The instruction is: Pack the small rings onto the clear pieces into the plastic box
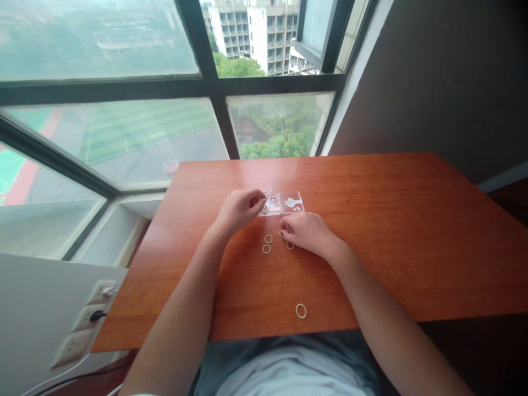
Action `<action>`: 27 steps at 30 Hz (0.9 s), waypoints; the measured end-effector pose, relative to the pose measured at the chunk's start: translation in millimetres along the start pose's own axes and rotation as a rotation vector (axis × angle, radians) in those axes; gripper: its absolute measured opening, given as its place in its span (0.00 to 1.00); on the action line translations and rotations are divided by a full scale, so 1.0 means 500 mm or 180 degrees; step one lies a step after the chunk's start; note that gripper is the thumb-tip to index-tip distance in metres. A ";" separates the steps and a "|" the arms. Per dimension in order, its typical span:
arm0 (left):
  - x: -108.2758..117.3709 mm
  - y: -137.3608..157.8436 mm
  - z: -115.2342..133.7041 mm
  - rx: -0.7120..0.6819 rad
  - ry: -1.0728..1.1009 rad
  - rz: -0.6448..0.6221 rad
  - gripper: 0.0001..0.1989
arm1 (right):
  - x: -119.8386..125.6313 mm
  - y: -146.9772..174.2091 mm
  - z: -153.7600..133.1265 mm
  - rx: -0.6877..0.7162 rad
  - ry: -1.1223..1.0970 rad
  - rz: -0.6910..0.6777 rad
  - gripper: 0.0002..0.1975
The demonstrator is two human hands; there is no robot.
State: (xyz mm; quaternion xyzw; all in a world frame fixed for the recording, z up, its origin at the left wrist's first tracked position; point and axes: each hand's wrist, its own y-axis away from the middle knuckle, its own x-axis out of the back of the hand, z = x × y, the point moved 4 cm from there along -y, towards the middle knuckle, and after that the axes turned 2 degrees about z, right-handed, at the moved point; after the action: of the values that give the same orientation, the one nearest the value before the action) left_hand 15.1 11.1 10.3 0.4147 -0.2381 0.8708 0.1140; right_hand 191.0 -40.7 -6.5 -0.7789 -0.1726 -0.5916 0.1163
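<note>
A small clear plastic box (292, 202) lies with its lid folded open on the table, and small ring-shaped items show in its left half. My left hand (241, 209) is at the box's left side, fingers curled together at its edge; what they hold, if anything, is hidden. Just in front of the box, my right hand (307, 230) has its fingers pinched on a pale ring (281, 234), largely covered by the fingertips. Another pale ring (290, 245) lies partly under that hand. To its left are two more, an upper ring (268, 238) and a lower ring (267, 249).
A separate pale ring (301, 311) lies near the front edge of the reddish-brown wooden table (391, 236). Windows stand behind and left of the table. Wall sockets (88, 319) with plugs and cables are at the lower left. A dark wall is at the right.
</note>
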 end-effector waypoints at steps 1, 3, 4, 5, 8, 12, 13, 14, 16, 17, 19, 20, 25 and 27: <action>0.000 0.000 0.000 -0.0009 0.0008 0.0009 0.09 | -0.001 0.000 0.001 -0.0042 -0.0001 -0.0008 0.07; -0.001 0.000 -0.001 -0.0003 0.0029 0.0015 0.08 | -0.002 -0.001 0.003 -0.0130 -0.0022 0.0004 0.07; -0.001 0.000 -0.001 0.0007 0.0042 0.0007 0.08 | -0.002 -0.002 0.005 -0.0174 -0.0044 0.0033 0.07; -0.001 -0.001 -0.001 0.0018 0.0055 -0.0002 0.08 | -0.001 -0.002 0.006 -0.0210 -0.0073 0.0080 0.07; -0.003 -0.001 0.002 0.0032 0.0114 -0.0005 0.08 | 0.006 -0.002 0.011 -0.0290 -0.0190 0.0381 0.06; -0.012 0.000 0.022 0.0009 0.0417 -0.0086 0.09 | 0.022 0.001 0.018 -0.0325 -0.0424 0.1074 0.05; -0.016 0.001 0.030 -0.0010 0.0514 -0.0142 0.09 | 0.025 0.003 0.019 -0.0323 -0.0476 0.1236 0.05; -0.019 0.001 0.038 -0.0030 0.0605 -0.0190 0.09 | 0.028 0.004 0.020 -0.0316 -0.0521 0.1374 0.05; -0.027 0.002 0.054 -0.0073 0.0758 -0.0288 0.08 | 0.032 0.006 0.021 -0.0292 -0.0598 0.1587 0.06; -0.030 0.002 0.060 -0.0092 0.0827 -0.0337 0.08 | 0.033 0.007 0.021 -0.0270 -0.0628 0.1675 0.06; -0.037 0.002 0.070 -0.0114 0.0969 -0.0422 0.08 | 0.035 0.008 0.020 -0.0221 -0.0658 0.1822 0.06; -0.040 0.001 0.073 -0.0116 0.1051 -0.0452 0.08 | 0.036 0.009 0.020 -0.0197 -0.0658 0.1875 0.06; -0.050 0.001 0.083 -0.0065 0.1560 -0.0470 0.06 | 0.039 0.011 0.018 -0.0135 -0.0694 0.1993 0.05; -0.053 0.001 0.087 -0.0051 0.1635 -0.0473 0.05 | 0.039 0.011 0.018 -0.0115 -0.0717 0.2004 0.06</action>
State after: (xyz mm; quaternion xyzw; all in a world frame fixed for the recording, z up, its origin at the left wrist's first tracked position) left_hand 60.4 -11.5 13.2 0.1955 -0.1771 0.9348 0.2376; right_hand 205.6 -39.5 10.0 -0.8564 0.0753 -0.4398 0.2597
